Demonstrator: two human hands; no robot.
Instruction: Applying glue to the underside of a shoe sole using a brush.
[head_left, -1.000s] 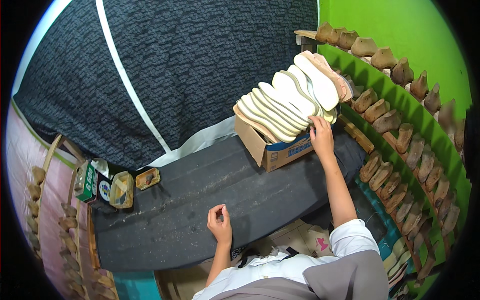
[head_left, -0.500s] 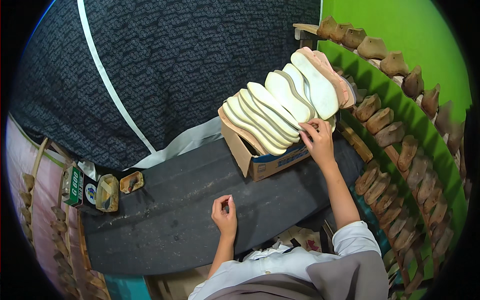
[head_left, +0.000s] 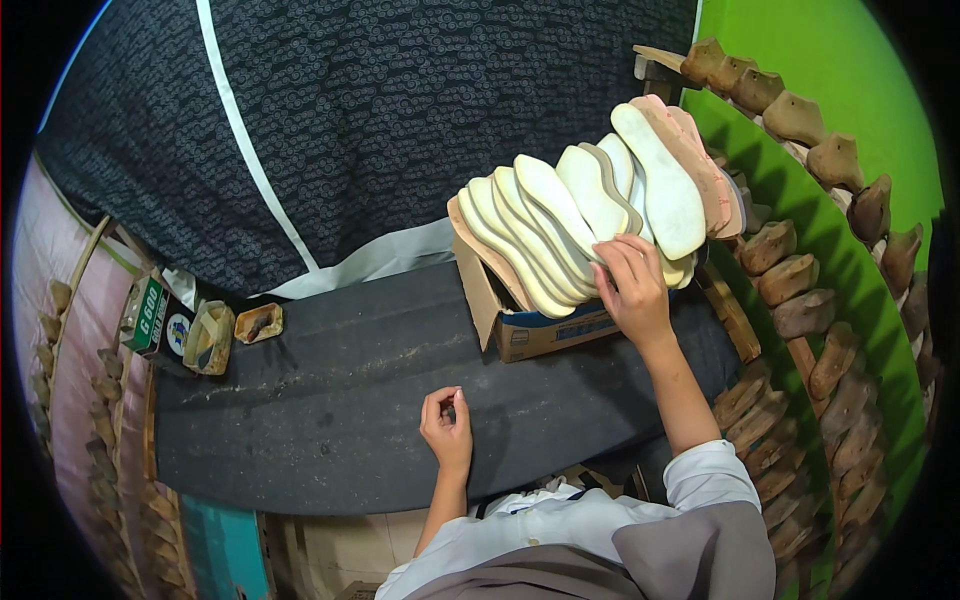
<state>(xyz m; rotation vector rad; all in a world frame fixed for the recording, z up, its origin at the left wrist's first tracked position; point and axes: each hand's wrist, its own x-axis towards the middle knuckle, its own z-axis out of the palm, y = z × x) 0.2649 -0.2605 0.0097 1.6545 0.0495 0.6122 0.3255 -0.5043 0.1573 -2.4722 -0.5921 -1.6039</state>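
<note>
The right hand (head_left: 632, 290) reaches up to the insoles (head_left: 580, 215) that stand in a row in a cardboard box (head_left: 535, 330). Its fingers (head_left: 618, 262) are spread a little and press on the front edges of the insoles. I cannot tell if they pinch one. The box sits just under the fingers, on a dark work table (head_left: 330, 410).

The left hand (head_left: 447, 425) rests over the table, well apart from the box. Its fingers are curled in close, and I cannot tell if they hold anything.

Far from the left fingers, by the table's edge, sit a small tin (head_left: 259, 322) and a green box (head_left: 145, 315). Wooden shoe forms (head_left: 790, 270) hang on a green rack beside the right fingers.
</note>
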